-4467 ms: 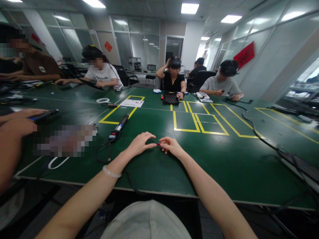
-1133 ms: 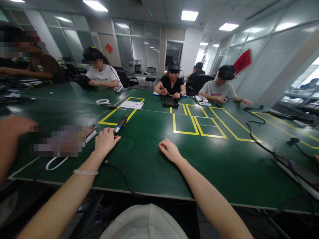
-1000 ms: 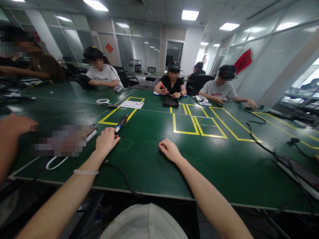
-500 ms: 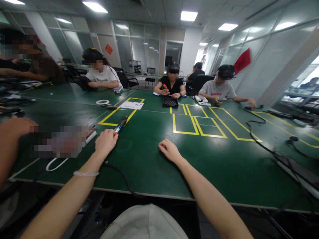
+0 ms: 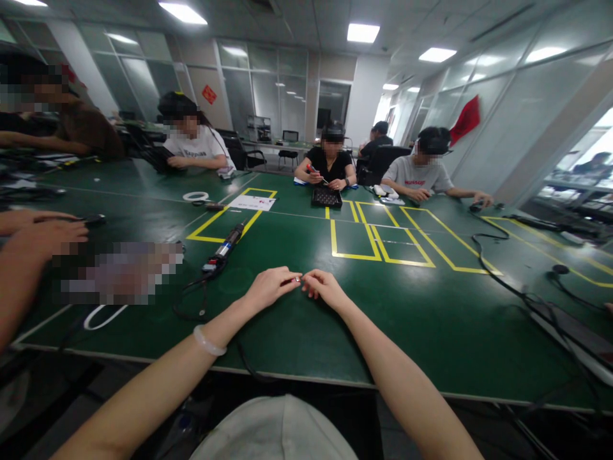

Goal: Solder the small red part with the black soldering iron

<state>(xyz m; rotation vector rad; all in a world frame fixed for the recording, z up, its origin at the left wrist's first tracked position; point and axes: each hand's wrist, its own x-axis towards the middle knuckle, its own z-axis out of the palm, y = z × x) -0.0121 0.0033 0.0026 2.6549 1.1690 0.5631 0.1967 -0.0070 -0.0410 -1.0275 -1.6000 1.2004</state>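
Note:
My left hand [image 5: 271,287] is over the table in front of me, its thumb and fingers pinched together. A tiny reddish, shiny spot shows at its fingertips, too small to name. Facing it, almost touching, my right hand [image 5: 326,289] has its fingers curled in, and whatever they may hold is hidden. An electric screwdriver [image 5: 224,248], dark with a silver and blue body, lies to the left of my left hand. Its black cord [image 5: 179,306] loops on the green table [image 5: 287,345] toward the near edge.
Yellow tape outlines [image 5: 357,257] mark the table top. A white paper [image 5: 253,202] and a white ring [image 5: 196,197] lie farther back. Black cables [image 5: 483,252] run along the right. A co-worker's hands [image 5: 48,236] rest at left; several people sit across the table.
My left hand has let go of the electric screwdriver, leaving it on the table, and has moved right to meet my right hand. The co-worker's hand at left has shifted.

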